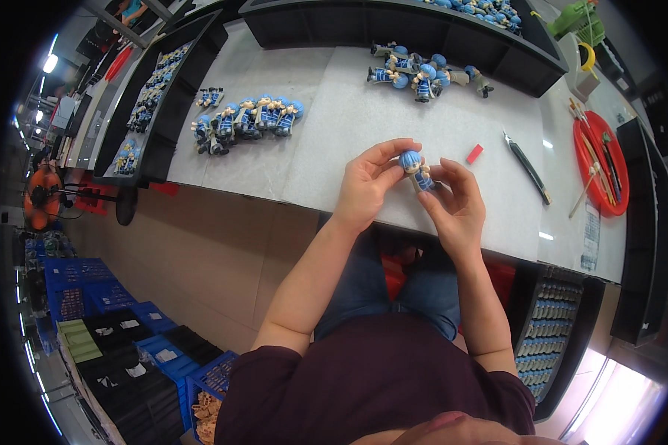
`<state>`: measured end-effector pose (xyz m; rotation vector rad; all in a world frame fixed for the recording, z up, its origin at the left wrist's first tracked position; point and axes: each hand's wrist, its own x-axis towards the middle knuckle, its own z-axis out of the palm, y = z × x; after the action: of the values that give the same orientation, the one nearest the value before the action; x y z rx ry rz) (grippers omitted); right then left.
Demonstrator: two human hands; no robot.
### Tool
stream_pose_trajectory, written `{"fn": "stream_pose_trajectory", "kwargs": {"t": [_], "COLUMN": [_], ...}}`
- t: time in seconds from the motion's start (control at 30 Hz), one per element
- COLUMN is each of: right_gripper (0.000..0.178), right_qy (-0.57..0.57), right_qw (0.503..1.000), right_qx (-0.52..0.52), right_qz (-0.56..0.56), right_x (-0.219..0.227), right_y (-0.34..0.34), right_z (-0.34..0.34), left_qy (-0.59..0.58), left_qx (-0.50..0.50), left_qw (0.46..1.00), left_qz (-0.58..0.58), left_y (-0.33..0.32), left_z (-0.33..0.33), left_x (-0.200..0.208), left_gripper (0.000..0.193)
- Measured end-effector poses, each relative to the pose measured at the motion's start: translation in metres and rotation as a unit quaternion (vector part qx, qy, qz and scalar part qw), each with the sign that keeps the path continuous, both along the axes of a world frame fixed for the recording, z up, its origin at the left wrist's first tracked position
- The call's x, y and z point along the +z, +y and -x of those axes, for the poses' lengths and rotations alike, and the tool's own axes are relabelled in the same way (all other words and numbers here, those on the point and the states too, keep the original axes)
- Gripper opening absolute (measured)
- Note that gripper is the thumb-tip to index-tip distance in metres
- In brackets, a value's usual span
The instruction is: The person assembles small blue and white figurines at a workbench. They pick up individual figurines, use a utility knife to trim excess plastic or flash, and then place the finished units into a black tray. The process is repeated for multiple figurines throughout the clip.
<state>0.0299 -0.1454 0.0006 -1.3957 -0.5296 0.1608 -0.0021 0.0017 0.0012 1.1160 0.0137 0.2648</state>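
Between my two hands, above the near edge of the white table (pixel 334 148), is a small blue-haired figurine (pixel 411 160) in a blue outfit. My left hand (pixel 369 182) pinches its head from the left with thumb and forefinger. Lower down, my right hand (pixel 456 200) grips its body between thumb and fingers. A small red block (pixel 475 153) lies just right of my right hand. Beyond it rests a dark craft knife (pixel 527 169) with its blade pointing away. A loose pile of similar figurines (pixel 425 74) lies at the far side, and a tight group (pixel 249 119) stands or leans at the left.
A long black tray (pixel 304 30) of figurines borders the far side; another black tray (pixel 189 89) stands left. A red oval dish (pixel 620 167) with brushes and a yellow tape roll (pixel 587 56) are at right. Below the table's right end is a figurine-filled tray (pixel 549 326).
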Motion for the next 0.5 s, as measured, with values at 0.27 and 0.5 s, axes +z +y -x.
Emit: {"fn": "stream_pose_trajectory", "kwargs": {"t": [0.27,0.5], "right_gripper": [0.048,0.049], "right_qy": [-0.008,-0.021], "right_qw": [1.0,0.999], "right_qx": [-0.009,-0.026], "right_qz": [0.009,0.034], "right_x": [-0.0005,0.0017], "right_y": [-0.0014,0.0014], "right_z": [0.0004,0.0033], "left_qy": [0.016,0.021], "left_qx": [0.008,0.01], "left_qw": [1.0,0.999], "left_qz": [0.025,0.035], "left_y": [-0.0015,-0.0013], "left_z": [0.0003,0.0035], "left_x": [0.0024,0.0065], "left_gripper": [0.034,0.033]}}
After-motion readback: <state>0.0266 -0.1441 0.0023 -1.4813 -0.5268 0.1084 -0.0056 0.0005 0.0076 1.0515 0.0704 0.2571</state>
